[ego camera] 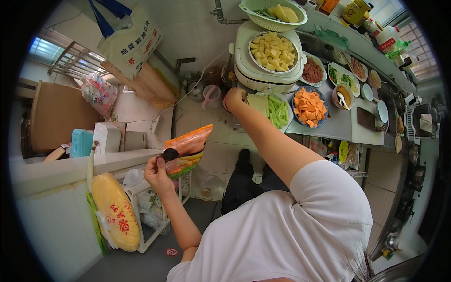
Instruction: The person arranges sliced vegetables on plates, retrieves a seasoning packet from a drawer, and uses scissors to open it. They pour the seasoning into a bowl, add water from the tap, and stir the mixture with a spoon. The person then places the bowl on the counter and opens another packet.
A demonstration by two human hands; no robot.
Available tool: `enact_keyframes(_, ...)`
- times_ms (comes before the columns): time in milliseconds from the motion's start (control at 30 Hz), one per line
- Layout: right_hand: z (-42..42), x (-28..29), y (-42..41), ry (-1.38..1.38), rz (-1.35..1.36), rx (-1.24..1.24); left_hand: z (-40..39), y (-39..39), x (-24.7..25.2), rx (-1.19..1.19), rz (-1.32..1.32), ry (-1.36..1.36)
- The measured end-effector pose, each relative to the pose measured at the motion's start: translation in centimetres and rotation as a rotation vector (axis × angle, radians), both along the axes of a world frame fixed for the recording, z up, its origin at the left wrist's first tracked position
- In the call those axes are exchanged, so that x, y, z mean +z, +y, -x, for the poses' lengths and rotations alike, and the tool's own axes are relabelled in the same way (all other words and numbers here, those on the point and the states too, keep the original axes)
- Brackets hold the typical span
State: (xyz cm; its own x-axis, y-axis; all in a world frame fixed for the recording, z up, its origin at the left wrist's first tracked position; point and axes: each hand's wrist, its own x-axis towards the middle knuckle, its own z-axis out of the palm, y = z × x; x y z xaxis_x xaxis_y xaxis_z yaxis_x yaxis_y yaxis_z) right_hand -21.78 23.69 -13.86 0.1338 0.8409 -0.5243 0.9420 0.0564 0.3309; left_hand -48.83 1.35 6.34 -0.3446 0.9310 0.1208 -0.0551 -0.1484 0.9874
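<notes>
My left hand (pixel 160 174) pinches a printed plastic food packet (pixel 186 149) by its lower left edge, above the floor. The packet has an orange top strip and a green lower edge. My right hand (pixel 235 98) reaches to the counter's left end, fingers curled, beside a pink object (pixel 225 104) that is mostly hidden. Whether it grips that object I cannot tell. Right of this hand lies a plate of cut celery (pixel 277 111) with pale flat slices (pixel 258 103). A blue-patterned bowl (pixel 326 118) of orange chunks (pixel 309 106) stands beyond it.
A white rice cooker (pixel 262 81) carries a bowl of diced potato (pixel 274 49); a green colander (pixel 287 26) sits behind. Plates of minced meat (pixel 312 70) and chopped greens (pixel 343 79) line the counter. A cleaver (pixel 367 117) lies on the white board (pixel 359 133). A rack (pixel 142 211) stands left.
</notes>
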Motion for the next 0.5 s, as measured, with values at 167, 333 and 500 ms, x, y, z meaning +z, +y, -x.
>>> enact_keyframes(167,1.2,-2.2,-1.3,0.084,-0.303,-0.262,-0.7,-0.4,-0.1,-0.025,-0.002,-0.022)
enact_keyframes(333,-0.8,-1.7,-1.0,0.208,-0.133,-0.094,-0.8,-0.7,0.0,-0.004,0.02,-0.029)
enact_keyframes(500,0.2,3.4,-1.7,-0.011,-0.085,0.291,0.1,-1.6,0.0,0.006,0.03,0.002)
